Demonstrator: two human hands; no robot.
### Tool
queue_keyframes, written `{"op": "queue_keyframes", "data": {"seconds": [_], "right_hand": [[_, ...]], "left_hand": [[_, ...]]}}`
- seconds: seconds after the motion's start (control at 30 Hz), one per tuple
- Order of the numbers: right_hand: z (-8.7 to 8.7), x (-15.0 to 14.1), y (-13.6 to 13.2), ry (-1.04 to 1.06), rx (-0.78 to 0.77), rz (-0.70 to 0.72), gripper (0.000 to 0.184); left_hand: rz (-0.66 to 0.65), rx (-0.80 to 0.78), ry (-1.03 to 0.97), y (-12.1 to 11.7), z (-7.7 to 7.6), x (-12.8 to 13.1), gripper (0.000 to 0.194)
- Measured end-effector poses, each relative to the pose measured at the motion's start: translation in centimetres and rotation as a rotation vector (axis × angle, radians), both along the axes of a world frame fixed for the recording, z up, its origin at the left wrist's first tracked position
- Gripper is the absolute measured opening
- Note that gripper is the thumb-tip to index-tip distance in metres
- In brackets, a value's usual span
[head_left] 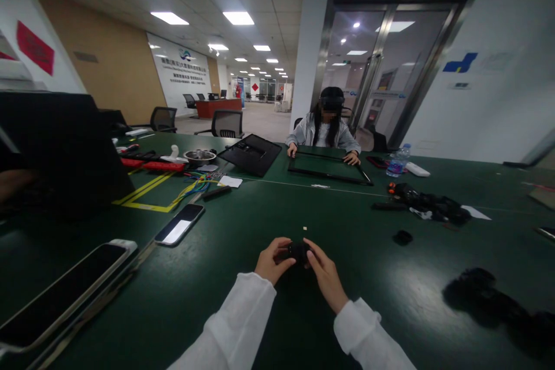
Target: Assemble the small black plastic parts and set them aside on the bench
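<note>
Between my two hands is a small black part (pixel 298 251), rounded and dark; its exact kind I cannot make out. My left hand (pixel 272 261) grips its left side, thumb below and fingers above. On the other side, the fingers of my right hand (pixel 326 273) press against it. Both hands are just above the green table (pixel 234 312). A tiny pale piece (pixel 304 228) lies on the table just beyond them. To the right sits another small black part (pixel 403 237).
Two phones, one large (pixel 65 295) and one smaller (pixel 180 225), lie at left. Cables (pixel 195 185) and a black panel (pixel 251 153) are farther back. Across the table a person holds a black frame (pixel 329 175). Black parts (pixel 489 300) and a water bottle (pixel 398 161) are at right.
</note>
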State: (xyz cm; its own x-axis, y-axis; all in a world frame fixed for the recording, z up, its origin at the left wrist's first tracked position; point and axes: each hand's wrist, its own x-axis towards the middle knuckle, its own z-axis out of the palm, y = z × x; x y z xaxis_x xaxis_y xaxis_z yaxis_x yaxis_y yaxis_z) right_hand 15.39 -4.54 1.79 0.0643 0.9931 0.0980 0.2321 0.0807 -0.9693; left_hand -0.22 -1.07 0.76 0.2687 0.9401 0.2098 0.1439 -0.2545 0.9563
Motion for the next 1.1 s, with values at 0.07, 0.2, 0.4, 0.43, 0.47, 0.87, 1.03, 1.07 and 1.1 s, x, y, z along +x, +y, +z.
{"op": "queue_keyframes", "data": {"seconds": [0.07, 0.2, 0.4, 0.43, 0.47, 0.87, 1.03, 1.07, 1.1], "right_hand": [[-0.3, 0.1, 0.2, 0.038, -0.011, 0.009, 0.043], [-0.7, 0.3, 0.5, 0.065, -0.012, 0.035, 0.039], [0.0, 0.9, 0.5, 0.115, -0.064, 0.094, 0.035], [0.1, 0.9, 0.6, 0.129, -0.069, 0.095, 0.035], [0.2, 0.9, 0.6, 0.144, -0.071, 0.094, 0.036], [0.9, 1.0, 0.5, 0.210, -0.103, 0.113, 0.039], [0.4, 1.2, 0.7, 0.243, -0.115, 0.104, 0.037], [0.3, 1.2, 0.7, 0.250, -0.115, 0.104, 0.037], [0.2, 1.3, 0.7, 0.257, -0.115, 0.103, 0.037]], "left_hand": [[-0.036, -0.008, -0.059, 0.3, 0.0, 0.0, 0.036], [-0.084, -0.064, -0.077, 0.7, -0.2, 0.1, 0.043], [-0.124, -0.127, -0.024, 0.4, -0.5, 0.1, 0.044], [-0.116, -0.132, -0.042, 0.4, -0.6, 0.2, 0.042], [-0.106, -0.134, -0.067, 0.4, -0.8, 0.3, 0.041], [-0.061, 0.010, 0.127, 0.1, -0.7, 0.2, 0.048], [-0.082, 0.026, 0.147, 0.0, -0.6, 0.2, 0.047], [-0.082, 0.016, 0.143, 0.0, -0.7, 0.2, 0.045], [-0.080, 0.007, 0.145, 0.0, -0.7, 0.2, 0.042]]}}
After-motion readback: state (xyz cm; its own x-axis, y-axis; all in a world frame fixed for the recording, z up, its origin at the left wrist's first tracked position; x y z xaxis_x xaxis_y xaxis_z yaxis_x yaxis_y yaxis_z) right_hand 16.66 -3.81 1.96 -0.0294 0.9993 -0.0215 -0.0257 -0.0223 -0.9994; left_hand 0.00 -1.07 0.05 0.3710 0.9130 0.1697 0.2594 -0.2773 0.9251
